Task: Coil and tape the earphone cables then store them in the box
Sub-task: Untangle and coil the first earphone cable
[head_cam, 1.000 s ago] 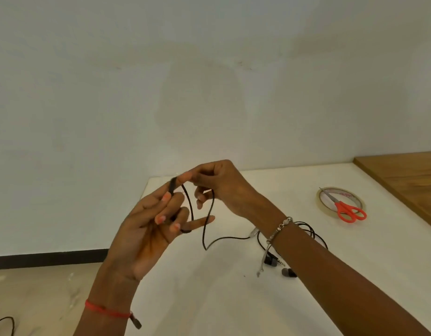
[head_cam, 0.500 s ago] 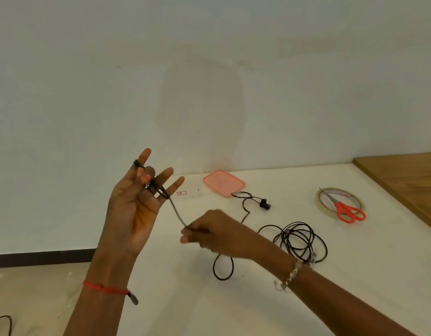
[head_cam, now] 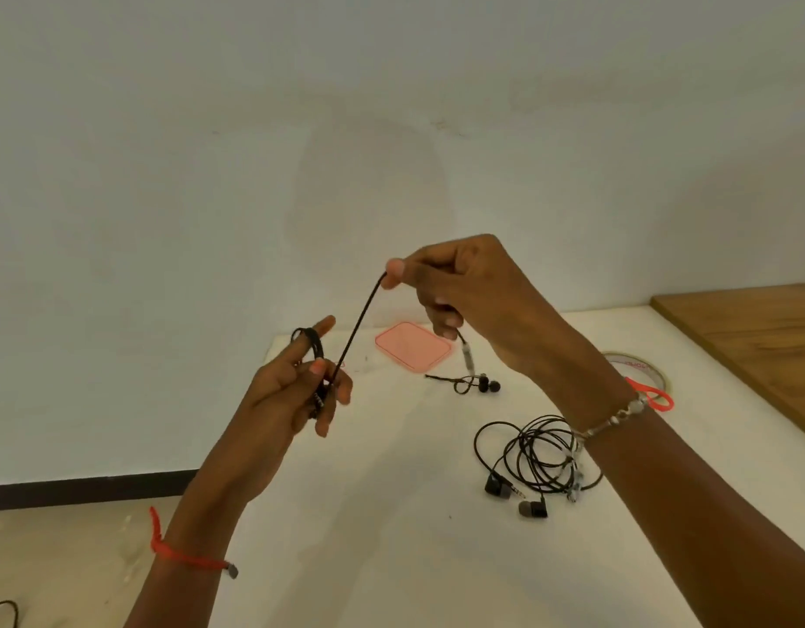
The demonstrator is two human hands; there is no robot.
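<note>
My left hand (head_cam: 296,392) is raised over the table's left end with several turns of black earphone cable (head_cam: 355,330) wound round its fingers. From there the cable runs taut up to my right hand (head_cam: 455,283), which pinches it between thumb and forefinger. The rest hangs below that hand, with its remote and earbuds (head_cam: 486,383) near the table. A second black earphone set (head_cam: 538,455) lies loosely coiled on the white table (head_cam: 391,537). The pink box (head_cam: 412,345) sits at the table's far edge. A tape roll (head_cam: 640,361) lies to the right, partly behind my right wrist.
Orange-handled scissors (head_cam: 654,396) lie on the tape roll, mostly hidden by my right wrist. A wooden surface (head_cam: 754,337) adjoins the table on the right. A wall stands close behind the table. Floor shows on the left, with a black cable (head_cam: 4,611) at the bottom corner.
My right hand rose from low over the table to above the left hand, pulling the cable taut. The left hand dropped a little and its fingers curled in with more turns round them.
</note>
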